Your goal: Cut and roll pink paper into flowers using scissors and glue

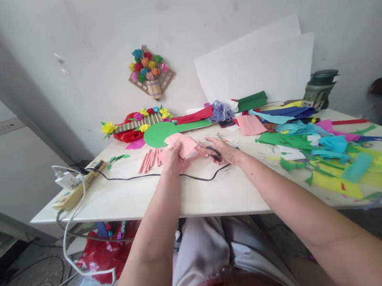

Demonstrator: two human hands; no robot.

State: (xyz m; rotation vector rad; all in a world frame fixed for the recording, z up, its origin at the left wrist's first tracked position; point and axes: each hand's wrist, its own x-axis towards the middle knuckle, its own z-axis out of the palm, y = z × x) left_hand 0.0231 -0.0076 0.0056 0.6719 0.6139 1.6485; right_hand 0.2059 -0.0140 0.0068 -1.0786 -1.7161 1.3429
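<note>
Pinched in my left hand (174, 157) is a piece of pink crepe paper (186, 144), raised a little above the white table (120, 197). My right hand (224, 151) grips a pair of black-handled scissors (214, 153), whose blades point left at the paper's right edge. Whether the blades touch the paper I cannot tell. Beside my left hand lie several rolled pink paper strips (149, 160). Just behind both hands is a green guitar-shaped cutout (160, 134), its round part partly behind the pink paper.
Coloured paper scraps (342, 157) cover the table's right side, with a dark green bottle (320, 88) behind them. A black cable (134, 177) crosses the table near my wrists from a power strip (78, 187). Purple shredded paper (220, 111) lies at the back.
</note>
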